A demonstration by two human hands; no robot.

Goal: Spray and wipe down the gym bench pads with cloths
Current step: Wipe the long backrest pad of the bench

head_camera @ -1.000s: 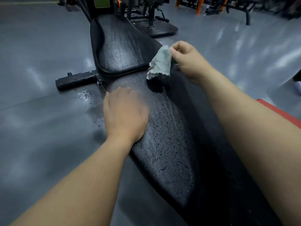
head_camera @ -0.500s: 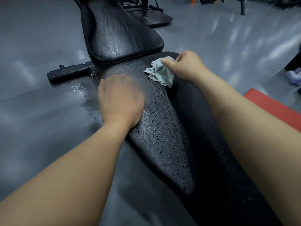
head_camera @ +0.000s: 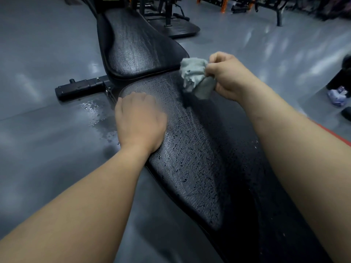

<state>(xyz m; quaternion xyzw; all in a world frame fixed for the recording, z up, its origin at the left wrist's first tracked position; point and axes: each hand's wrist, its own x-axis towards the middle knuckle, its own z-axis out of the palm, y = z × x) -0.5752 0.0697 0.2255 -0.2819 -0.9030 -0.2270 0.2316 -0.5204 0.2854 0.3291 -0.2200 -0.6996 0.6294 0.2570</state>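
Observation:
A long black bench pad [head_camera: 191,158] runs from the bottom right toward the centre, beaded with spray droplets. Beyond it lies a second black pad [head_camera: 136,48], dull and streaked. My left hand [head_camera: 140,120] rests flat on the near pad's left edge, fingers straight. My right hand [head_camera: 229,74] pinches a crumpled pale grey-green cloth [head_camera: 193,73], which hangs bunched just above the far right corner of the near pad. No spray bottle shows in this view.
A black steel foot bar [head_camera: 79,88] sticks out to the left of the bench, with wet drops on the grey floor [head_camera: 95,114] beside it. Orange and black gym machines [head_camera: 171,14] stand behind. A red pad edge [head_camera: 338,135] and someone's shoes [head_camera: 337,95] lie at right.
My right hand laid the cloth down on the pad half a second ago, then lifted it off and bunched it. My left hand stayed pressed on the pad.

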